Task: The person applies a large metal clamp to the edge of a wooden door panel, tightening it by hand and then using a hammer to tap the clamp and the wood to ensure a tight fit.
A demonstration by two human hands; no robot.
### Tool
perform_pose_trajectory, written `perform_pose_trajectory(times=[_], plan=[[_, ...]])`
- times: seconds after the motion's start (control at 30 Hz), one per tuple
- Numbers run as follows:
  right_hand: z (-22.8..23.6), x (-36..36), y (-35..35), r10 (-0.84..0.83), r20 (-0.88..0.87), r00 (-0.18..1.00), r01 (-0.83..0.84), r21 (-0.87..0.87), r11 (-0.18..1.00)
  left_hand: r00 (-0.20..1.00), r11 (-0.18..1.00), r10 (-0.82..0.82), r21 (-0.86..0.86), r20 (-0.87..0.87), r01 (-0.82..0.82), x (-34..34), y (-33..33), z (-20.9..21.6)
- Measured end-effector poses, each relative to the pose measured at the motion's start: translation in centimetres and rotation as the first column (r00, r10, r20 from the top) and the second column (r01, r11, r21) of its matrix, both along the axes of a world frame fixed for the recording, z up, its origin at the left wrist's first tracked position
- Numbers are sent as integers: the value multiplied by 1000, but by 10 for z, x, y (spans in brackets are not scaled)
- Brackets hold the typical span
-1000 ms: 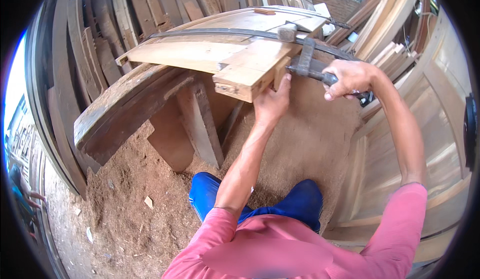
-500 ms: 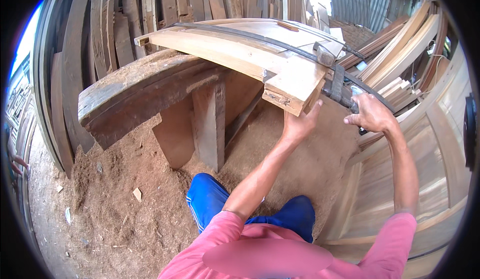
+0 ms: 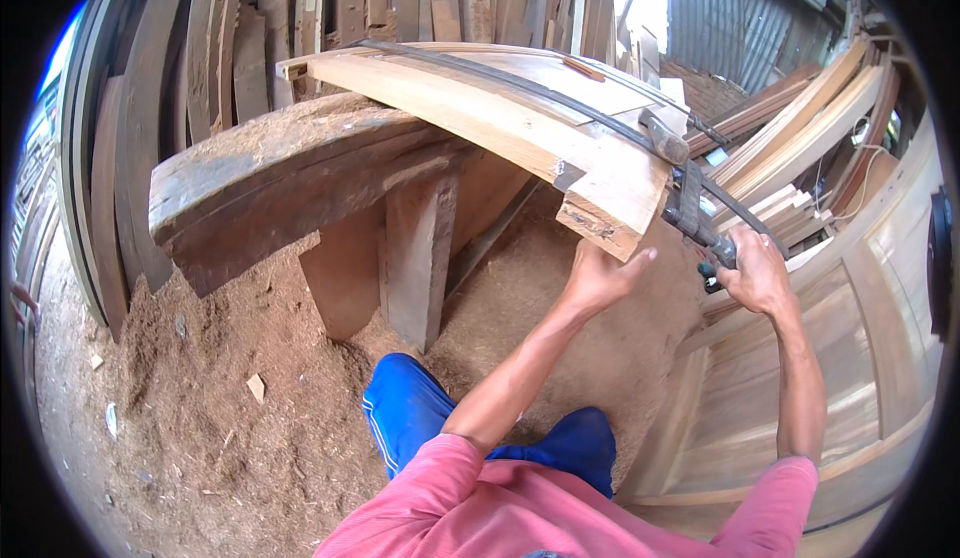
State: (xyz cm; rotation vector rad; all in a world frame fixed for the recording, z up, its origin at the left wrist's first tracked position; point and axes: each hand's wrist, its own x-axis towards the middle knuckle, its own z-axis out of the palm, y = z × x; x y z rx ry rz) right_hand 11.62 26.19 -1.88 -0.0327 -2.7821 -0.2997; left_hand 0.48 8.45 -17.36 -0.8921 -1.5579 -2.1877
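Observation:
A pale wooden frame piece (image 3: pixel 520 123) lies on a heavy workbench (image 3: pixel 270 183), held by a long dark metal bar clamp (image 3: pixel 560 93) that runs along its top. My left hand (image 3: pixel 597 276) reaches up just under the near corner of the pale wood, fingers apart, thumb almost touching it. My right hand (image 3: pixel 752 276) is closed around the dark clamp handle (image 3: pixel 716 248) at the near end of the bar, below the clamp's jaw (image 3: pixel 664 140).
Sawdust (image 3: pixel 230 398) covers the floor around the bench legs (image 3: pixel 420 258). Planks lean against the back wall (image 3: pixel 330 8). A panelled wooden door (image 3: pixel 800 378) stands at my right, with stacked boards (image 3: pixel 800 158) behind it. My blue-trousered knees (image 3: pixel 420 408) are below the bench.
The view has swung left and closer, so the bench end now sits right of centre. My left hand has come off the wood's corner; my right hand has stayed on the clamp handle.

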Motion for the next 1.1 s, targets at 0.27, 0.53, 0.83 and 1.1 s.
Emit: perform_pose_trajectory(times=[0.27,0.53,0.83,1.1], plan=[[-53,12,-16,172,-527,832,-2,306,952,352,519,787,236,-507,-821,-45,-104,13],[-48,-11,2,34,-544,839,103,220,970,420,642,436,-52,-796,-765,-92,-149,59],[-5,-6,-11,-123,-59,991,115,-126,985,457,711,476,23,-751,-703,-93,-146,57],[-55,-13,-4,3,-605,797,191,257,947,477,741,501,72,-722,-668,-93,-143,55]])
